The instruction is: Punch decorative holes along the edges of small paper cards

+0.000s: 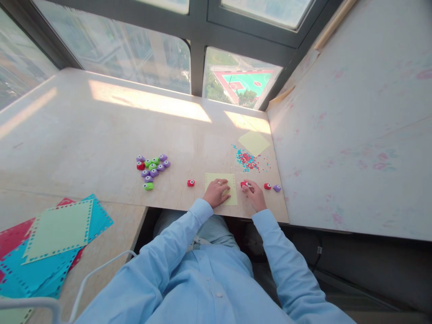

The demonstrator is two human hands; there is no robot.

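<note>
A pale yellow sheet of paper lies on the table in front of me, with small punched holes along part of its edges. My left hand rests on the sheet with its fingers spread. Just right of the sheet, my right hand is closed around a small red craft punch, whose front end shows past the fingers. Another red craft punch stands left of the sheet. To the right of my right hand are one more red punch and a purple punch.
Blue and red paper bits are scattered behind my right hand, beside a yellow sheet. Several purple, green and red punches cluster at left. Punched coloured sheets pile at far left, near a white cable. A wall bounds the right.
</note>
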